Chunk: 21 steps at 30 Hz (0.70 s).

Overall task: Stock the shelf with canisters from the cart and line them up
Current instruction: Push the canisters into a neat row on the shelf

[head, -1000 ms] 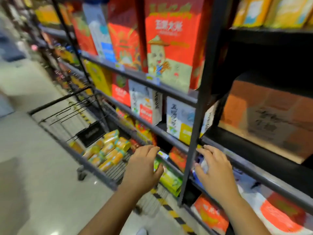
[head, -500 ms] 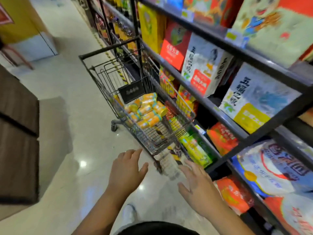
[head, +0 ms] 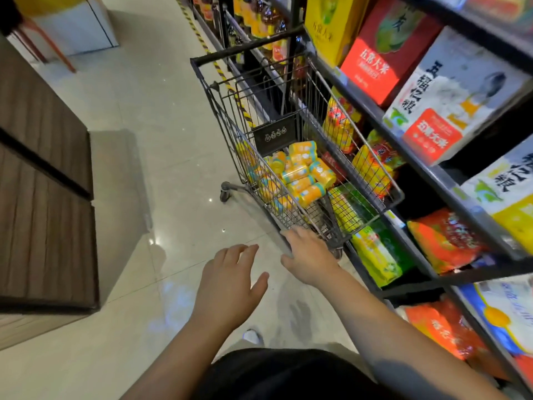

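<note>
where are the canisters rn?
Head view: the yellow canisters lie piled in the bottom of the cart, centre frame, left of the shelf and beyond the right hand.

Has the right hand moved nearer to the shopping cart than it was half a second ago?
Yes. The right hand has reached forward to the near corner of the cart; earlier it was short of it, over the floor.

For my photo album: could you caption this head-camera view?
Both bare hands, right and left, reach toward a black wire shopping cart holding yellow cylindrical canisters.
</note>
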Each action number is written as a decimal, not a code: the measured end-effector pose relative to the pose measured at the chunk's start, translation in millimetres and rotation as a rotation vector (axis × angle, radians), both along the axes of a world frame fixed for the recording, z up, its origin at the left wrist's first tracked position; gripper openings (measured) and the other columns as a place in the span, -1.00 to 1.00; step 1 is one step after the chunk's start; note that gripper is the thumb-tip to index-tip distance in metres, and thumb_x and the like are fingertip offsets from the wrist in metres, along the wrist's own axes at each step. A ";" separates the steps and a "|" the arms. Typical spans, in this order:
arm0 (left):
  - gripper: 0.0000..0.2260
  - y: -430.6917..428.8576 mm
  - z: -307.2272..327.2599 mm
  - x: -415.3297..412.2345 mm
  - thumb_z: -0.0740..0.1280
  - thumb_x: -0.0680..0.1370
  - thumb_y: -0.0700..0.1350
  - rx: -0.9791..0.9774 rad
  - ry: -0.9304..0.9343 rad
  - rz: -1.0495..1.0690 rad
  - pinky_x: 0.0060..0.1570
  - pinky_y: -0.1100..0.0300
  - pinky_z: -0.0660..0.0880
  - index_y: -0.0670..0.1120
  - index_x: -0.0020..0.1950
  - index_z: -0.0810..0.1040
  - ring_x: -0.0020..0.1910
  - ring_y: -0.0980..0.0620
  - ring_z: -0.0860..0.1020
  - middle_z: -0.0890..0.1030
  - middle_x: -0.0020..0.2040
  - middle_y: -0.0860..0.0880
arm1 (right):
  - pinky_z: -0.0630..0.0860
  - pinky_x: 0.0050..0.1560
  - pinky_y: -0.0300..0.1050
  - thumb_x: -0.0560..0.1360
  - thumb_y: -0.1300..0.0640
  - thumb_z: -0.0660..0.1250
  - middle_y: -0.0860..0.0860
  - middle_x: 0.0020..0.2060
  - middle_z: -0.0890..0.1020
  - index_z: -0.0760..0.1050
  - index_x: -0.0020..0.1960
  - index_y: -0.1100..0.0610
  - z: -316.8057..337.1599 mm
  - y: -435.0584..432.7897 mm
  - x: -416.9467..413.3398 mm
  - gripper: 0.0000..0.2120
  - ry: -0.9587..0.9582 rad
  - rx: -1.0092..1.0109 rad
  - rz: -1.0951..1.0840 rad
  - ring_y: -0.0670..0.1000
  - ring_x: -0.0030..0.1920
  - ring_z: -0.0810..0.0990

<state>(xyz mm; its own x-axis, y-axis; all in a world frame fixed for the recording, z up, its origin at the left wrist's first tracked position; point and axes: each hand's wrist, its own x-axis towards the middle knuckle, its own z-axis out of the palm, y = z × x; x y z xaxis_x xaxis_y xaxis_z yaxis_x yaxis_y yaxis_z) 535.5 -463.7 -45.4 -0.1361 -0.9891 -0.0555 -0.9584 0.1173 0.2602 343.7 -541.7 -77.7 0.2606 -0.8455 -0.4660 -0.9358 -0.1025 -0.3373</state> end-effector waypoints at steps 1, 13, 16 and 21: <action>-0.47 -7.4 -0.4 3.3 0.16 0.52 0.23 -0.003 -0.001 0.005 -0.03 0.00 0.58 -0.03 0.35 0.55 0.14 -0.12 0.60 0.63 0.19 -0.04 | 0.21 0.51 0.14 0.60 -0.08 0.26 0.06 0.60 0.15 0.14 0.60 0.00 0.9 -3.3 4.0 -0.36 -0.008 -0.001 -0.008 0.15 0.57 0.12; -0.47 -195.2 -44.6 -22.2 0.28 0.57 0.14 0.055 -0.060 -0.028 0.10 -0.05 0.49 -0.05 0.50 0.38 0.27 -0.19 0.49 0.52 0.34 -0.10 | 0.08 0.53 -0.07 0.62 -0.09 0.24 -0.12 0.58 0.14 0.17 0.60 -0.11 41.4 -45.3 -38.3 -0.42 -0.110 -0.081 -0.093 -0.03 0.57 0.06; -0.47 -246.5 -54.6 -34.3 0.28 0.59 0.13 0.068 -0.070 -0.032 0.17 -0.05 0.46 -0.04 0.51 0.36 0.33 -0.17 0.45 0.48 0.38 -0.10 | 0.04 0.53 -0.12 0.63 -0.09 0.23 -0.11 0.59 0.13 0.15 0.61 -0.08 46.8 -76.2 -54.4 -0.41 -0.116 -0.073 -0.112 -0.03 0.57 0.04; -0.50 -308.6 -63.1 -46.4 0.24 0.60 0.14 0.089 -0.143 -0.098 0.20 -0.03 0.44 -0.02 0.50 0.35 0.33 -0.15 0.44 0.48 0.38 -0.08 | 0.04 0.51 -0.13 0.63 -0.09 0.23 -0.09 0.58 0.15 0.16 0.61 -0.07 36.5 -139.3 -73.4 -0.42 -0.143 -0.073 -0.158 -0.01 0.56 0.06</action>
